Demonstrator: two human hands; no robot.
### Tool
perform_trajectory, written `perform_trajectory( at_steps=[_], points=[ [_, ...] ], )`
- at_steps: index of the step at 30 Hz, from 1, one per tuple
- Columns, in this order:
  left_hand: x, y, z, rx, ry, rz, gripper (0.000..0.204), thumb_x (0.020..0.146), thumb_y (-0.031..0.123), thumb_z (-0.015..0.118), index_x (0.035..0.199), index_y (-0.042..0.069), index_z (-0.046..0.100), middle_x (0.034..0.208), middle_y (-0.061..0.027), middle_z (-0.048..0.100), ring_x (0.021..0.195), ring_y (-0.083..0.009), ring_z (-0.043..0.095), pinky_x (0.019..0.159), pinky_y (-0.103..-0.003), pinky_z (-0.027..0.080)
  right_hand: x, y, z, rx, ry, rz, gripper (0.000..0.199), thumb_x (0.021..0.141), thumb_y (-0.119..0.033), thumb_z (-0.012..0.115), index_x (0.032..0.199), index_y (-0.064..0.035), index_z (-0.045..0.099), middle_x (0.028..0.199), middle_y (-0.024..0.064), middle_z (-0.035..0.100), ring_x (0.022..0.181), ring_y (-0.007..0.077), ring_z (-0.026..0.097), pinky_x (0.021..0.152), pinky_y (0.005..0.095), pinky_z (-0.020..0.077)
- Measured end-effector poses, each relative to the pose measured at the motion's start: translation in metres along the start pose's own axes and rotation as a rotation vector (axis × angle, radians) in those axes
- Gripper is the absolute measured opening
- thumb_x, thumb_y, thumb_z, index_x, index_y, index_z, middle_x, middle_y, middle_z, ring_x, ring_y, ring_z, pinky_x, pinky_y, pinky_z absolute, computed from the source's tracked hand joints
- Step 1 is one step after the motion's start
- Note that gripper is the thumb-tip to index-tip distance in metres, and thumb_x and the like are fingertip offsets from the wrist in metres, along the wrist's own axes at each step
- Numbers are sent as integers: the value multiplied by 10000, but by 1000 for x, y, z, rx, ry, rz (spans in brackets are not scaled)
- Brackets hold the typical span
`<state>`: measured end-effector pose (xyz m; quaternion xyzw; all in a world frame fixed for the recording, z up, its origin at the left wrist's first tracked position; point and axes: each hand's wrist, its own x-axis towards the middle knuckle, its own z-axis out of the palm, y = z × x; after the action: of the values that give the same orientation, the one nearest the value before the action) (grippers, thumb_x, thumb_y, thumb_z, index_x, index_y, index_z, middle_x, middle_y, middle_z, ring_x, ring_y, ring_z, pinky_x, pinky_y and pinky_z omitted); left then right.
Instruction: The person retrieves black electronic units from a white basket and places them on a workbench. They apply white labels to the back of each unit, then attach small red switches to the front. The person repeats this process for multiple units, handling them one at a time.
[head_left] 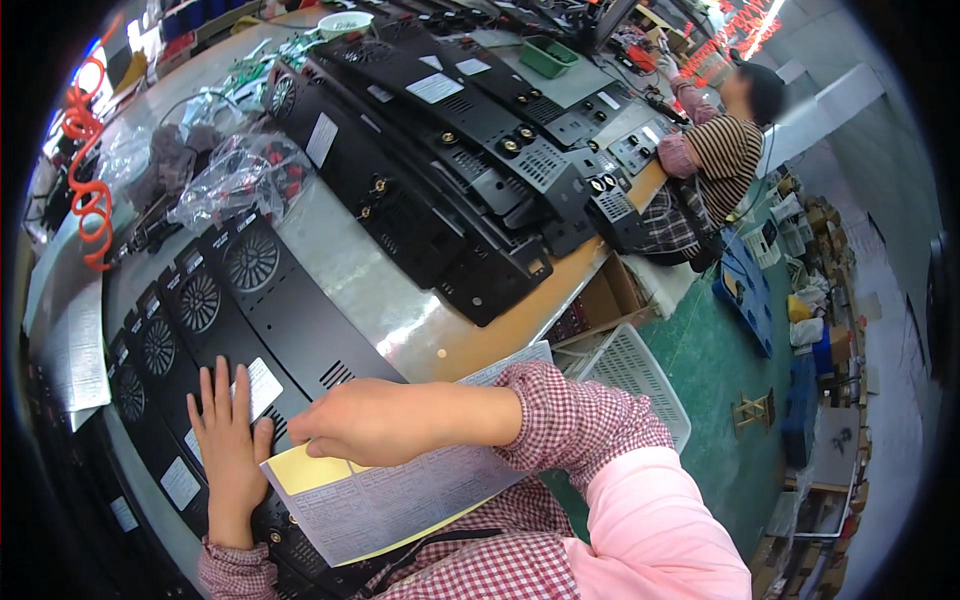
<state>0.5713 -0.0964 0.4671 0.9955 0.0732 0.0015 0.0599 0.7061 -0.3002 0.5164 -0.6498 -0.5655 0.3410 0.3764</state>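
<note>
My left hand (228, 440) lies flat with its fingers spread on a black metal panel (300, 300) that has round fan grilles. Beside its fingertips is a white label (262, 385) stuck on the panel. My right hand (370, 422) is closed near the left corner of a large sheet of printed labels (400, 510), which slants under my wrist and forearm. A bare yellow strip shows at that corner of the sheet, next to my fingertips. The undersides of the right fingers are hidden. Further white labels (180, 483) sit on the neighbouring panels.
More black panels (420, 180) are piled at the table's far side. Clear plastic bags (250, 175) lie at left, near a coiled orange hose (85, 190). A white plastic basket (640, 375) stands right of the table. A co-worker in a striped top (720, 160) works at far right.
</note>
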Motion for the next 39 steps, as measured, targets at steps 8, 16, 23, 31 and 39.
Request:
perform_trajectory(
  at_steps=[8, 16, 23, 31, 39],
  points=[
    [-34, 16, -73, -1077, -48, -55, 469, 1021, 400, 496, 1148, -33, 624, 995, -83, 662, 927, -134, 588, 848, -292, 433, -10, -20, 2, -113, 309, -34, 177, 949, -180, 587, 1025, -20, 601, 875, 180, 666, 835, 399, 645, 733, 473, 496],
    [-48, 9, -67, -1262, 123, -359, 287, 1044, 277, 529, 995, 18, 641, 827, 13, 633, 735, -34, 548, 674, -203, 413, -23, -15, 5, -106, 344, -27, 288, 888, -180, 643, 1129, -22, 650, 910, 176, 676, 900, 375, 656, 800, 463, 508],
    [-58, 1, -51, -1197, 158, -426, 270, 1038, 241, 530, 957, 6, 637, 821, 17, 607, 741, -43, 508, 677, -222, 398, -24, -7, 30, -304, 532, -142, 312, 881, -116, 632, 1167, 8, 631, 1000, 145, 635, 944, 330, 642, 805, 422, 521],
    [-55, 4, -49, -1139, 155, -461, 306, 1027, 249, 546, 882, -10, 621, 762, 46, 539, 718, -28, 431, 633, -226, 348, -29, 2, 44, -292, 651, -232, 338, 834, -66, 685, 1154, 34, 644, 1092, 181, 664, 960, 335, 643, 852, 415, 522],
    [-68, -2, -49, -1216, 172, -600, 351, 1042, 310, 528, 894, 10, 635, 729, 18, 613, 614, -16, 498, 570, -193, 374, -30, 3, 40, -182, 555, -18, 364, 841, -104, 725, 1178, 9, 646, 1051, 170, 667, 973, 337, 636, 829, 407, 514]
  ],
)
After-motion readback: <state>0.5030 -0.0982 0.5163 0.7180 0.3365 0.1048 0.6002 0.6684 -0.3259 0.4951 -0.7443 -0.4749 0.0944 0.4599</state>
